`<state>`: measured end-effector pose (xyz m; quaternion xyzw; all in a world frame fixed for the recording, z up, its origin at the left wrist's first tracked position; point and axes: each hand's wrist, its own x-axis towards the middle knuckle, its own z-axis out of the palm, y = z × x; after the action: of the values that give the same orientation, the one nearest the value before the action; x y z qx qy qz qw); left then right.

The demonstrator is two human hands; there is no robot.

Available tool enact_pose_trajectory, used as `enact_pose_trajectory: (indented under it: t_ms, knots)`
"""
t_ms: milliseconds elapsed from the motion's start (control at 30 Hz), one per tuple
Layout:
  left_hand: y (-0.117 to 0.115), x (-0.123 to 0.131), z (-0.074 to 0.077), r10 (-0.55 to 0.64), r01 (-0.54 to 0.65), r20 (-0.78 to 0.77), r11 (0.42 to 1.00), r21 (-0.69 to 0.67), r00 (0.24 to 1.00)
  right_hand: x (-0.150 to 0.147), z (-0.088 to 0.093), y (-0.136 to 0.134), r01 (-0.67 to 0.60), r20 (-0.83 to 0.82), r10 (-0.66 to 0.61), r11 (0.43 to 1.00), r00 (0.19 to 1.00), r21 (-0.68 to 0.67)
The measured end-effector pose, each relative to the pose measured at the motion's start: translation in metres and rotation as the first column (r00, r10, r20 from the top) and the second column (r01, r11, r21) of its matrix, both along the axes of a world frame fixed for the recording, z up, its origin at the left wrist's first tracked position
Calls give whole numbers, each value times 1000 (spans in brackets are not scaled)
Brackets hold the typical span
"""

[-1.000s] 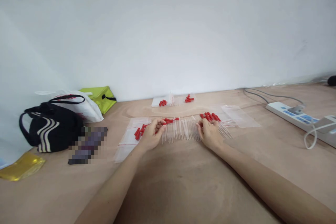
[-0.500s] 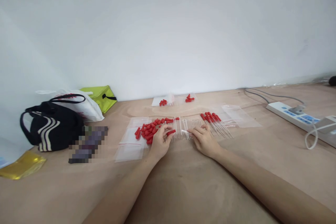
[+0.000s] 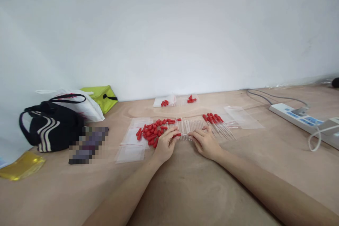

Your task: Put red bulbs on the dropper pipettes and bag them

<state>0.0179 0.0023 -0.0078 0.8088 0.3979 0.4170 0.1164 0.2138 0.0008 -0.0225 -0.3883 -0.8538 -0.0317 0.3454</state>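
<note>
The left hand (image 3: 165, 144) pinched a red bulb (image 3: 177, 135) and the right hand (image 3: 206, 143) gripped a clear tube (image 3: 185, 135), both just above the near ends of the loose tubes (image 3: 197, 124). Half a second earlier a gap had parted bulb and tube; now they met end to end, though how far the tube went in could not be told. The pile (image 3: 150, 130) beside the left hand was of matte, rubbery-looking bulbs, round-ended and narrow-necked. Bulb-topped droppers (image 3: 211, 117) lay fanned beyond the right hand. The surface (image 3: 182, 190) was smooth and brown, the flat bags (image 3: 131, 153) filmy plastic. Red print on the white bag (image 3: 92, 107) was too creased to read; the black bag (image 3: 57, 127) bore pale wavy stripes.
</note>
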Motion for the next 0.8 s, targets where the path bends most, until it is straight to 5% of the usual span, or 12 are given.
enact_pose_trajectory:
  t_ms: [400,800]
  knots:
    - [-6,0,4,-111,111,2,994,-3,994,9,0,6,-127,1,127,992,992,4]
    - [-8,1,5,-113,115,-77,993,27,991,7,8,1,-85,111,79,995,991,50]
